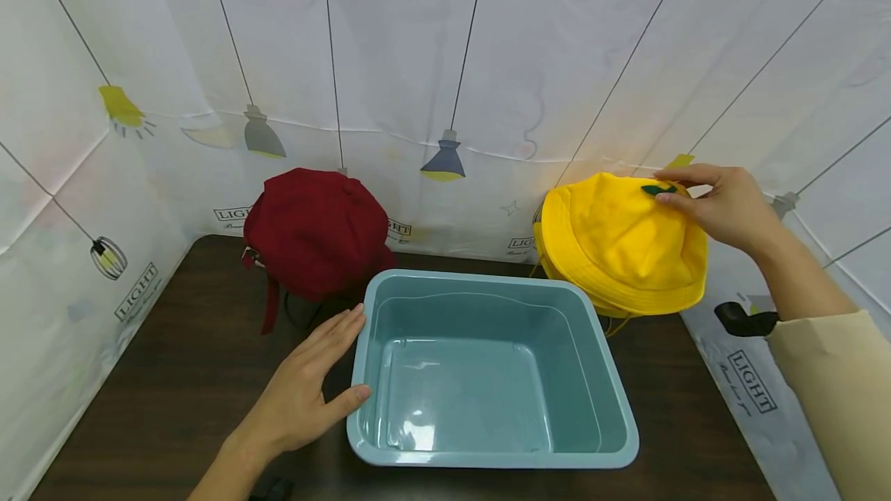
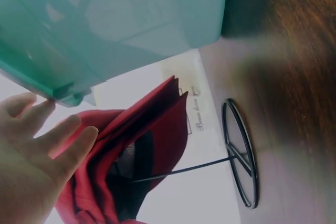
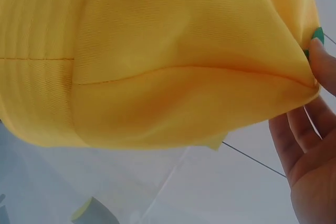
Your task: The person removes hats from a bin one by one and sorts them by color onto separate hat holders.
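A yellow bucket hat (image 1: pixel 612 242) with a green leaf tab (image 1: pixel 657 190) on its crown is at the right, by the back wall. My right hand (image 1: pixel 720 199) pinches the crown's top beside the leaf, thumb on the near side; in the right wrist view the hat (image 3: pixel 173 35) fills the upper part. Fingers straight and spread, my left hand (image 1: pixel 302 389) rests at the left rim of a blue-green plastic basin (image 1: pixel 462 393). Behind that hand, a red cap (image 1: pixel 316 234) sits on a black wire stand (image 2: pixel 241 153) with its strap hanging down.
The basin stands in the middle of a dark wooden table (image 1: pixel 174 377), in front of both hats. A white printed cloth (image 1: pixel 390 45) with lamp drawings forms the back and side walls. A small dark object (image 1: pixel 273 489) lies by the left wrist at the near edge.
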A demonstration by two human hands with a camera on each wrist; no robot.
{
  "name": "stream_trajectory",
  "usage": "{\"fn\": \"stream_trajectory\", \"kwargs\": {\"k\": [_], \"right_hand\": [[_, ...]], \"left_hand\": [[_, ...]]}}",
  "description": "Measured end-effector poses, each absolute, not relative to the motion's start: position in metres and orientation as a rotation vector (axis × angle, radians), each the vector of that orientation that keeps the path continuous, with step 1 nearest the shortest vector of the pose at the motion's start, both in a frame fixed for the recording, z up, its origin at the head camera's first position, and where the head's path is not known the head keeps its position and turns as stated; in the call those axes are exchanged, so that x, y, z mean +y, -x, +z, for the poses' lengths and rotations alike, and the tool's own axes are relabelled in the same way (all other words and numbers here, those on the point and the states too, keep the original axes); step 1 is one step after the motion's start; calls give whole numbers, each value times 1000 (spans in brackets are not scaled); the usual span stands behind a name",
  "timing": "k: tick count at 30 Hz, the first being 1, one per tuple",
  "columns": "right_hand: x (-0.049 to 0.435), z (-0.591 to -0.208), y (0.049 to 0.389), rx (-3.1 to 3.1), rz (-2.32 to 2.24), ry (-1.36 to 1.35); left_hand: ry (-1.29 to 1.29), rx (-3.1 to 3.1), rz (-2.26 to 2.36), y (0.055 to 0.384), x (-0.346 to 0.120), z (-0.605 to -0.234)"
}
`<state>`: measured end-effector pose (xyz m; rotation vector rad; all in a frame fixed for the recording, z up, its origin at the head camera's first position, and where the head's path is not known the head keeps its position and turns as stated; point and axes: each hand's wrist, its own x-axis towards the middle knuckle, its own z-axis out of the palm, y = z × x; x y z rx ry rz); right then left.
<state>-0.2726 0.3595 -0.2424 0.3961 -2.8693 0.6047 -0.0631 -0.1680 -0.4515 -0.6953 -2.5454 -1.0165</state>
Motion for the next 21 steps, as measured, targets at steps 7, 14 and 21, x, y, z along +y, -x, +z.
{"fn": "stream_trajectory", "kwargs": {"k": [7, 14, 21], "right_hand": [[364, -237, 259, -2836, 603, -404], [366, -240, 243, -2798, 564, -483], [366, -247, 226, -2734, 502, -534]], "left_hand": [[719, -2536, -984, 67, -172, -445], [724, -2532, -921, 71, -181, -436], [723, -2494, -822, 73, -187, -427]]}}
